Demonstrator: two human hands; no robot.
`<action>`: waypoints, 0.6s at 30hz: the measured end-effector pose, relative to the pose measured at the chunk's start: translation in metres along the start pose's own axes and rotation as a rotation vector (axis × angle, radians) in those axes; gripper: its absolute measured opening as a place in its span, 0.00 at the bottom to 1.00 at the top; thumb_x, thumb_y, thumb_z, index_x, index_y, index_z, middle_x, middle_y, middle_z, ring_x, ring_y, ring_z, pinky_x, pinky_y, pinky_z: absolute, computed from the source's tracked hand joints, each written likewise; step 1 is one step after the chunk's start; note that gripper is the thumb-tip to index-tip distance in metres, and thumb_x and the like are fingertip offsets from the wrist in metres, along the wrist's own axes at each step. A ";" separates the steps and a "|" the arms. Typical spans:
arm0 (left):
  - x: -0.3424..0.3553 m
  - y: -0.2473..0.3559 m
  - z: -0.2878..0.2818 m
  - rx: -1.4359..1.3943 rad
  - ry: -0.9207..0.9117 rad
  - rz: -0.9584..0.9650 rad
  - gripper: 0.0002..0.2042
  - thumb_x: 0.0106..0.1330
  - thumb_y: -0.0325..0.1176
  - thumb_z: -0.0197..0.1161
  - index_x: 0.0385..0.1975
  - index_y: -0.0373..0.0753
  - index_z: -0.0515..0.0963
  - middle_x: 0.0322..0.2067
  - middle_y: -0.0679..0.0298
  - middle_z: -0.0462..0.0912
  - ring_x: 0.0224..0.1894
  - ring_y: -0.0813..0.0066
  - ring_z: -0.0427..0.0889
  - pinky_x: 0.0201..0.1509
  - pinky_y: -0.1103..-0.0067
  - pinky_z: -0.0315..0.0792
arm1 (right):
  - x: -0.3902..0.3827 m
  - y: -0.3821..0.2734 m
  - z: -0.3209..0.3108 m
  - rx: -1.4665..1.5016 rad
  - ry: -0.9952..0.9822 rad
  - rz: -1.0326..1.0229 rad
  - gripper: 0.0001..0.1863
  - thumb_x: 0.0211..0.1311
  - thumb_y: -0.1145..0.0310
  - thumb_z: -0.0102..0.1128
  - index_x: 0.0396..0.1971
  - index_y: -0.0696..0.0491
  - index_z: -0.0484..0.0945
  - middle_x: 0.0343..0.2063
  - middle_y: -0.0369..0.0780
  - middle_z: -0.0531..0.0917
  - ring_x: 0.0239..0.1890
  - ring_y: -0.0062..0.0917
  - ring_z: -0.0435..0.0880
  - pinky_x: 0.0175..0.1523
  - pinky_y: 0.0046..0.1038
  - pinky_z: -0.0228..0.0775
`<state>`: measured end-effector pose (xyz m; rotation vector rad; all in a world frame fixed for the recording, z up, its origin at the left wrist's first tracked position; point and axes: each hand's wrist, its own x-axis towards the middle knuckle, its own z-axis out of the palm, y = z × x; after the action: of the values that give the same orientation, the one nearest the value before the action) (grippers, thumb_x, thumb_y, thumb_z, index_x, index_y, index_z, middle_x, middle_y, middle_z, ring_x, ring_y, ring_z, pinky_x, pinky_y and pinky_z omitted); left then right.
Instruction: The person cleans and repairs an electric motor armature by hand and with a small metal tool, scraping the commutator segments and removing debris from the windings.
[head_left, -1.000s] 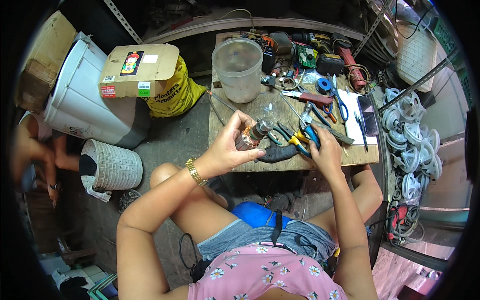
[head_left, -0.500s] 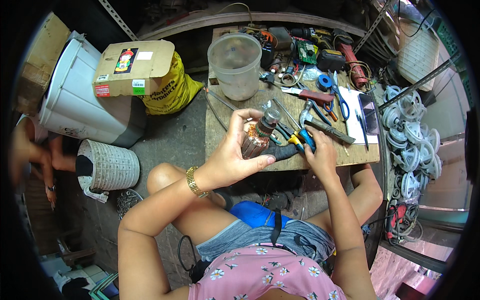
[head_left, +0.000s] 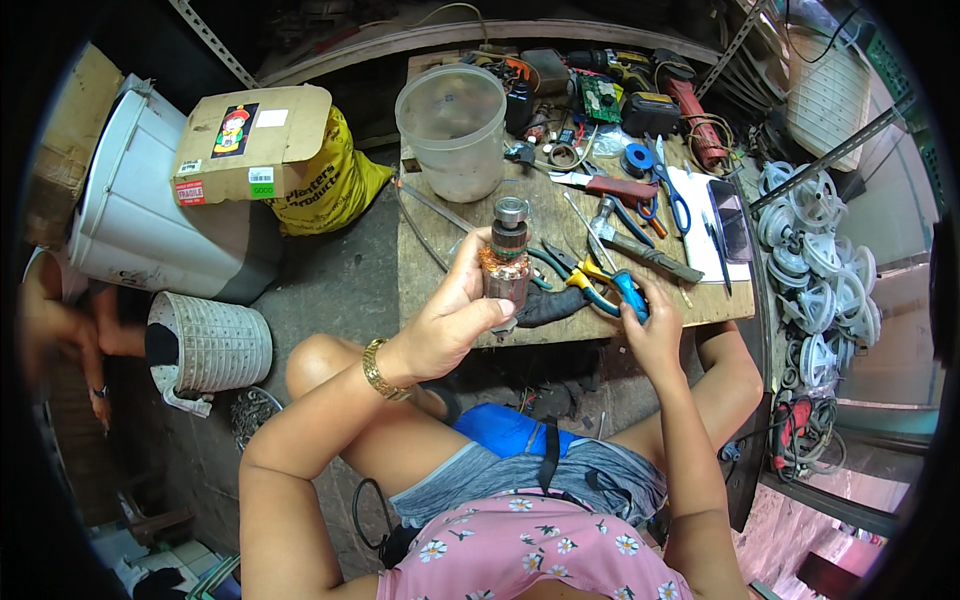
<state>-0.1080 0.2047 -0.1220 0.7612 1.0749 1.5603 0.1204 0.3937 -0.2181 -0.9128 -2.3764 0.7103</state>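
Observation:
My left hand (head_left: 447,325) is closed round a motor armature (head_left: 506,270), held upright above the bench's near edge. Copper windings show on it, with a round metal bearing on its upper end. At the bench's front edge, my right hand (head_left: 655,328) grips the blue handle of a screwdriver (head_left: 630,296), whose thin shaft points away to the upper left. Beside it lie pliers (head_left: 583,285) with yellow and blue handles. A dark wrapped piece (head_left: 552,308) lies between the hands. Just beyond the right hand is a hammer (head_left: 648,256).
On the wooden bench (head_left: 425,255) stand a clear plastic bucket (head_left: 452,140), scissors (head_left: 675,200), a blue tape roll (head_left: 636,158) and a red power tool (head_left: 697,125). White plastic wheels (head_left: 815,265) hang at right. A white basket (head_left: 225,343) stands left. Another person's arm (head_left: 90,350) shows far left.
The armature has turned more upright, its bearing end now facing up. My right hand has shifted slightly nearer with the screwdriver. The whole view has moved a little.

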 end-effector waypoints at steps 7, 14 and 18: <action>0.017 -0.022 -0.016 -0.287 -0.080 -0.037 0.36 0.64 0.40 0.69 0.67 0.37 0.57 0.47 0.62 0.75 0.47 0.73 0.76 0.50 0.72 0.75 | 0.037 -0.004 0.024 -0.095 -0.022 -0.108 0.22 0.54 0.73 0.63 0.52 0.51 0.78 0.44 0.44 0.82 0.47 0.40 0.79 0.53 0.37 0.71; 0.030 -0.040 -0.044 -0.507 0.053 -0.063 0.25 0.68 0.39 0.61 0.62 0.42 0.64 0.47 0.61 0.75 0.49 0.70 0.76 0.53 0.64 0.74 | 0.073 -0.011 0.047 -0.453 0.113 -0.353 0.20 0.52 0.64 0.69 0.46 0.50 0.79 0.46 0.39 0.77 0.50 0.36 0.71 0.51 0.41 0.62; 0.029 -0.033 -0.044 -0.516 0.095 0.047 0.24 0.67 0.34 0.57 0.62 0.42 0.64 0.48 0.59 0.74 0.52 0.64 0.77 0.61 0.54 0.72 | 0.070 -0.041 0.076 -0.385 -0.151 -0.485 0.16 0.52 0.58 0.70 0.37 0.50 0.80 0.43 0.39 0.77 0.49 0.35 0.71 0.48 0.40 0.60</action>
<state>-0.1416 0.2233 -0.1709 0.3634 0.6733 1.8246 0.0102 0.3961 -0.2311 -0.3915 -2.7719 0.1381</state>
